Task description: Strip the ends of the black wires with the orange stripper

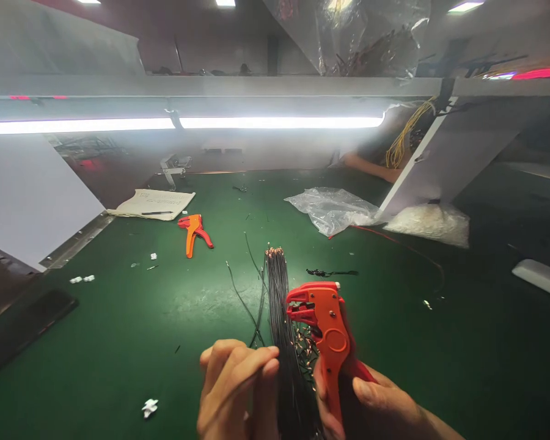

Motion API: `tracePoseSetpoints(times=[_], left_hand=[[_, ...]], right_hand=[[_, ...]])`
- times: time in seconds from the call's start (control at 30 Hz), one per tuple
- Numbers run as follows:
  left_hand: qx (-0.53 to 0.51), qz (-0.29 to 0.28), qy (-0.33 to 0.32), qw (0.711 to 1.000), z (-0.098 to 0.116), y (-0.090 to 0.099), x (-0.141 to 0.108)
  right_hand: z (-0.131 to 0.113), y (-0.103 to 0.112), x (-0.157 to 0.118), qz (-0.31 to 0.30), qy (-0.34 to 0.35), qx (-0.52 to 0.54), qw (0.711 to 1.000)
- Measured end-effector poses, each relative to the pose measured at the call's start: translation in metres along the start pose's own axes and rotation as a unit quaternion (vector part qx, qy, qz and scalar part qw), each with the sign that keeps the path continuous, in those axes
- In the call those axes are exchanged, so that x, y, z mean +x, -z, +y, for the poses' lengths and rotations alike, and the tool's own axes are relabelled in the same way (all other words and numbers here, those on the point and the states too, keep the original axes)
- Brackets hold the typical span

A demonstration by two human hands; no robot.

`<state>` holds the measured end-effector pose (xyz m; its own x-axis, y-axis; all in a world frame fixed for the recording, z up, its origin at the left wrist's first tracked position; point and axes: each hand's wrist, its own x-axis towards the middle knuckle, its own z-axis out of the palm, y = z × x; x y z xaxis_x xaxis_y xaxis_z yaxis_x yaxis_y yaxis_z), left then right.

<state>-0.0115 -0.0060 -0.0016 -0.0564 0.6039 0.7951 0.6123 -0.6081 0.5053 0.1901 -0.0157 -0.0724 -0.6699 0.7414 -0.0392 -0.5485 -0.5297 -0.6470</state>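
My right hand (385, 397) grips an orange and red wire stripper (334, 339) by its handles, its jaws pointing left above a long bundle of black wires (282, 318). Copper ends show at the bundle's far tip. My left hand (238, 385) is closed beside the bundle's near part, thumb and forefinger drawn together; whatever lies between them is hidden. A few loose black wires (241, 290) lie left of the bundle and run behind this hand. Under the stripper, cut wire ends with bare copper (306, 345) lie in a heap.
A second orange wire stripper (192, 233) and a paper sheet with a pen (158, 205) lie at the back left. Clear plastic bags (334, 208) lie at the back right. White scraps (150, 407) dot the green table. Another person's arm (371, 166) shows behind.
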Motion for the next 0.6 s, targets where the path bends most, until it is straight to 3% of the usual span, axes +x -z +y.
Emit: tracePoseSetpoints(times=[0.03,0.1,0.2,0.47,0.6], left_hand=[[-0.021,-0.013,0.003,1.000,-0.003,0.002,0.002],[-0.057,0.052,0.089,0.993,-0.009,0.004,0.006],[-0.111,0.119,0.157,0.974,-0.014,0.000,0.012],[-0.148,0.100,0.168,0.969,-0.014,0.001,0.015],[-0.146,0.125,0.289,0.938,0.001,-0.005,0.013]], right_hand=[[-0.002,0.000,-0.002,-0.009,-0.005,0.003,1.000],[-0.008,-0.001,-0.006,-0.013,-0.027,0.001,1.000],[-0.020,-0.008,-0.011,0.000,-0.072,-0.018,0.997],[-0.013,-0.005,-0.012,-0.006,-0.065,0.011,0.998],[-0.016,-0.007,-0.012,-0.020,-0.069,0.016,0.997]])
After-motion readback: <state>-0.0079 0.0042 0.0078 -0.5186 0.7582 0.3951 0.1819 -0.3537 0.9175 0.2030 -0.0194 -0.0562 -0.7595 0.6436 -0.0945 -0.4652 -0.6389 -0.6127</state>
